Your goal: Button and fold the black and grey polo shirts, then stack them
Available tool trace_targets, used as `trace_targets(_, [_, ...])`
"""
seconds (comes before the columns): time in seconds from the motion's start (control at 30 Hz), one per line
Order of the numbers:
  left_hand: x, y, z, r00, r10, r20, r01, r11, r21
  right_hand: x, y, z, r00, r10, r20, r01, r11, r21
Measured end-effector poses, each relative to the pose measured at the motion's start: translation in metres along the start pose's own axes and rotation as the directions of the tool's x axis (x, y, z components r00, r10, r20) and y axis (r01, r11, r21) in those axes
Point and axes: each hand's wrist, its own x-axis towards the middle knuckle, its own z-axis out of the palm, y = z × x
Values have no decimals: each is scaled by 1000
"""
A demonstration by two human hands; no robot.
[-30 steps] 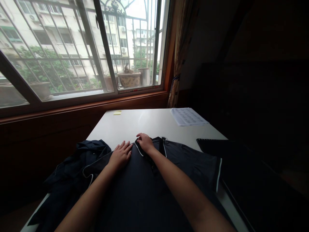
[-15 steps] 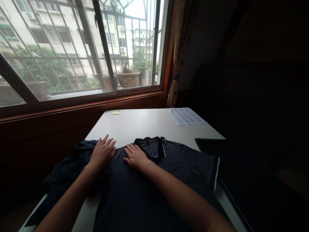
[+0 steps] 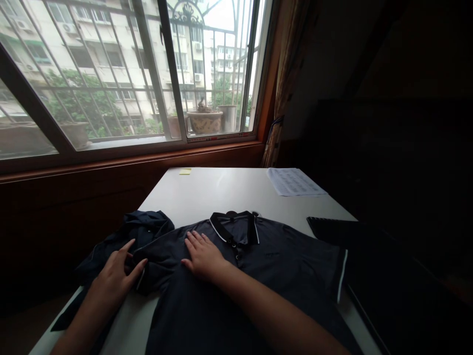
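A dark grey polo shirt [image 3: 273, 276] with a black, white-edged collar lies face up and spread on the white table. My right hand [image 3: 204, 256] rests flat on its upper chest, left of the collar, fingers stretched out. At the end of the left sleeve [image 3: 158, 264] is my left hand [image 3: 120, 271], its thumb and fingers apart around the cuff. Some of its fingers are hidden, and no firm grip on the cloth shows. Beyond that hand a crumpled dark blue garment [image 3: 151, 224] is heaped at the table's left edge.
The white table [image 3: 221, 190] carries a yellow sticky note [image 3: 185, 171] at the back left and printed sheets [image 3: 295, 181] at the back right. A black spiral-bound pad [image 3: 369, 256] lies along the right side. A barred window [image 3: 148, 79] stands behind.
My left hand has moved from the shirt's shoulder down and left to the sleeve end. My right hand stays flat on the chest. The collar is more uncovered, and the view has shifted slightly left.
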Motion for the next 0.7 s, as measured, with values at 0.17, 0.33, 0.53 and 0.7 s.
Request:
trace_targets(0.17, [-1,3,4,997,-77,27,81,982,-168,-1,-16,6,1000,21,-3,-21,998,65])
trace_targets(0.33, [-3,-3,6,993,-93,-78,79,983,-167,-3,-13,2,1000,-5,0,5,996,86])
trace_targets(0.53, [-18,1,11,963,45,-267,-40,999,24,-22,-3,-16,996,-93,-7,93,992,83])
trace_targets(0.7, [-20,30,12,853,457,-252,-439,889,129,-49,47,-52,984,14,-178,-18,1000,-22])
